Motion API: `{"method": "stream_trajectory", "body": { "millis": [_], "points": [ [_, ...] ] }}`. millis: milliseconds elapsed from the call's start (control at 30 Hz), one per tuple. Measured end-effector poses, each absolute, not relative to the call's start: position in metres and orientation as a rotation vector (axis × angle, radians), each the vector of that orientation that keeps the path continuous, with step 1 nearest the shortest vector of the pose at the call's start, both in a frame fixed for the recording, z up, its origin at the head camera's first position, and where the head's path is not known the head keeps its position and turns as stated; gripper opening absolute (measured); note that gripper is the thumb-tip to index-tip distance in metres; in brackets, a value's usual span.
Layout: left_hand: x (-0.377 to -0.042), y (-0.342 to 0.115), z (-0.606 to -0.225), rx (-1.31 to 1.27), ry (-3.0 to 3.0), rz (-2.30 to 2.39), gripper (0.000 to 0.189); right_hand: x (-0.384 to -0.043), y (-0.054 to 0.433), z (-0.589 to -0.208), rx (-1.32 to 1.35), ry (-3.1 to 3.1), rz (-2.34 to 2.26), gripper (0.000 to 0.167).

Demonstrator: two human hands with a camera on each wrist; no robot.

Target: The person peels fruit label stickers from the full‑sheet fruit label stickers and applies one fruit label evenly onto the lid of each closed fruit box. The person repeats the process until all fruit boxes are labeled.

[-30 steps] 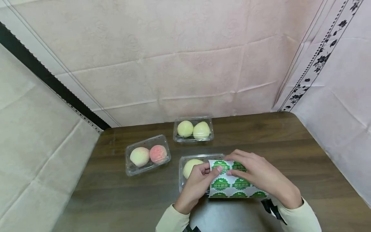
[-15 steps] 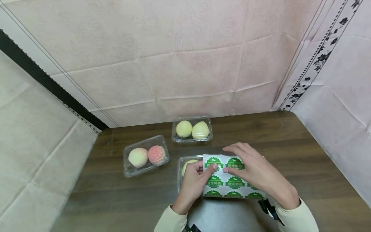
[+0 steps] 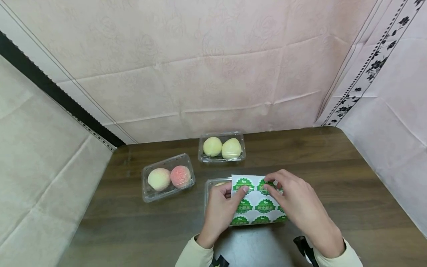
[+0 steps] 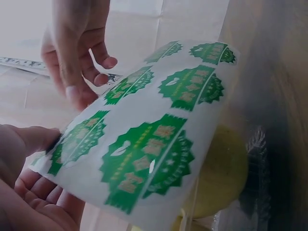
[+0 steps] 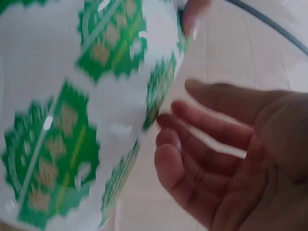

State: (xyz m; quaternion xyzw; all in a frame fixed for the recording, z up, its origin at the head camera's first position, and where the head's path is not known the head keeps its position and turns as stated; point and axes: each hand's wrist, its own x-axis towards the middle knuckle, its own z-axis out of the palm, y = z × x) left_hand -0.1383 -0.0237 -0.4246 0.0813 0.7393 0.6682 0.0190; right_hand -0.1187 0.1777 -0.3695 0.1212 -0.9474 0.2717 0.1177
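Note:
A sheet of green-and-white round stickers (image 3: 251, 198) is held tilted over a clear plastic box (image 3: 208, 185). My left hand (image 3: 218, 209) pinches its left edge, thumb on top. At the upper part of the sheet is my right hand (image 3: 300, 202), with thumb and fingers bent. In the right wrist view a gap shows between that hand's thumb (image 5: 226, 98) and its fingers, with no sticker visible between them. The sheet hides most of the box; in the left wrist view a yellow-green round fruit (image 4: 224, 173) shows beneath it.
A clear box (image 3: 168, 178) with one pale and one pink round fruit stands at the left. Another clear box (image 3: 221, 147) with two pale green fruits is at the back of the wooden table (image 3: 133, 222). Patterned cloth walls (image 3: 213, 85) enclose the table.
The sticker sheet has shifted left and up, covering more of the fruit box. My right hand's thumb and fingertips have come closer together near the sheet's upper part. The other boxes stay put.

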Motion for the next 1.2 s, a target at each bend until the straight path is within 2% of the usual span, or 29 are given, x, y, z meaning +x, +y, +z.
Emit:
{"method": "stream_trajectory", "body": {
  "millis": [233, 333, 567, 733, 967, 1200],
  "points": [
    [-0.136, -0.018, -0.424, 0.317, 2.251, 2.123, 0.021, -0.12, 0.173, -0.374, 0.347, -2.772, 0.88, 0.04],
    [-0.138, -0.02, -0.424, 0.336, 2.219, 2.095, 0.022, -0.125, 0.181, -0.376, 0.428, -2.81, 0.922, 0.043],
    [-0.147, -0.032, -0.428, 0.431, 2.06, 2.001, 0.027, -0.141, 0.203, -0.39, 0.694, -2.788, 1.169, 0.031],
    [-0.152, -0.038, -0.429, 0.459, 1.908, 1.966, 0.03, -0.153, 0.212, -0.399, 0.854, -2.782, 1.593, 0.018],
    [-0.151, -0.039, -0.43, 0.47, 1.782, 1.958, 0.034, -0.165, 0.219, -0.41, 1.062, -2.669, 2.016, 0.013],
    [-0.15, -0.038, -0.431, 0.489, 1.919, 1.886, 0.028, -0.167, 0.226, -0.413, 1.175, -2.639, 2.234, 0.01]
  ]
}}
